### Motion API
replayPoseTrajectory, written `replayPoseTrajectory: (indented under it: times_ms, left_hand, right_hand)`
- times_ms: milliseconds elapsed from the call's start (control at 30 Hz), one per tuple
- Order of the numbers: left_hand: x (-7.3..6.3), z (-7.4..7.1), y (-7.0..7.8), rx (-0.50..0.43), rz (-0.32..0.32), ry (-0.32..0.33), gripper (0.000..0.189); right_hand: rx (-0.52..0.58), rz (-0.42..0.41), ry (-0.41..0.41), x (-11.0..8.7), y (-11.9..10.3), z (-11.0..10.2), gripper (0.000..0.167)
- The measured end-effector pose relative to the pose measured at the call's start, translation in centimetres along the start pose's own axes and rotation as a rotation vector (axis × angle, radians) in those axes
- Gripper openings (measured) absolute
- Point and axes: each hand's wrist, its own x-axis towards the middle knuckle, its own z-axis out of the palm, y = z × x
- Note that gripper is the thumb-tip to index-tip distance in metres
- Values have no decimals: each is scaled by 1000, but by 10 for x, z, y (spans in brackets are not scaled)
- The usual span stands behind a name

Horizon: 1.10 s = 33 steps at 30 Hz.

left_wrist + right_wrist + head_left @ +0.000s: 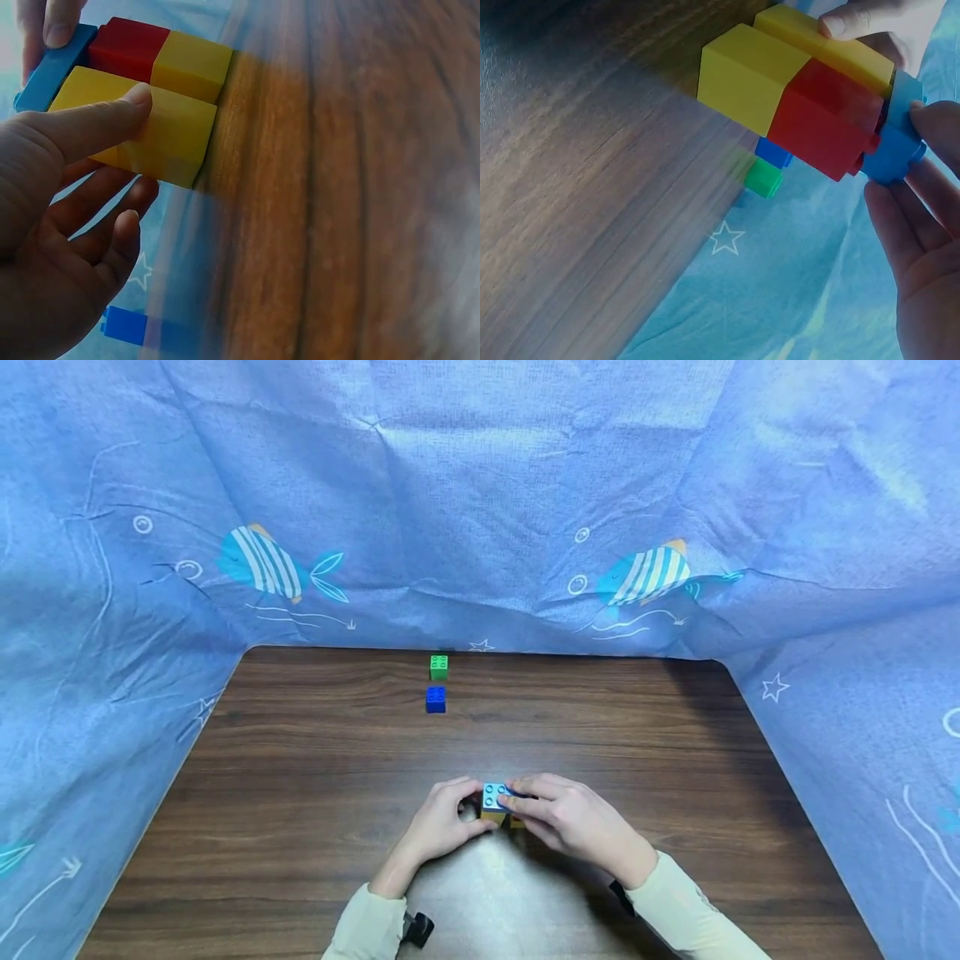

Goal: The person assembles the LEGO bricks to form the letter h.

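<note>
Near the front of the table, my left hand (442,822) grips a tall yellow brick (176,139) between thumb and fingers. A light blue brick (492,793) lies across its top. My right hand (573,818) pinches that blue brick, its fingertips on the side and upper face. Beside the tall yellow brick stands a red brick (825,120) on a shorter yellow brick (742,79), the two columns side by side. The blue brick's other end reaches over the red one, whose studs show at the edge in the right wrist view.
Toward the back of the brown wooden table (315,752), a green brick (438,667) stands behind a dark blue brick (436,699). A blue cloth (480,485) printed with fish hangs along the table's back and sides.
</note>
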Motion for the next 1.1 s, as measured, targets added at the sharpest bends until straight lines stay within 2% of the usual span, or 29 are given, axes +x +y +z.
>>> replayPoseTrajectory:
  times_ms: [267, 333, 433, 567, 700, 967, 1100]
  left_hand:
    - [1, 2, 0, -8, -37, 3, 27]
    - [1, 3, 1, -4, -33, 11, 26]
    - [-1, 6, 1, 9, -30, 21, 25]
    - [-2, 9, 3, 44, -16, 55, 26]
    - [-2, 11, 5, 86, 5, 97, 25]
    - [0, 10, 6, 115, 17, 108, 28]
    - [2, 7, 6, 117, 29, 92, 27]
  right_hand:
    - [-29, 52, 78, -9, -9, 11, 50]
    - [-22, 65, 113, -12, -12, 15, 44]
    - [-16, 70, 186, -15, -17, 23, 27]
    - [-23, 70, 302, -16, -22, 33, 32]
    - [-37, 64, 393, -14, -24, 37, 28]
    - [-34, 85, 454, -10, -27, 42, 25]
    - [-2, 95, 451, -8, -24, 42, 23]
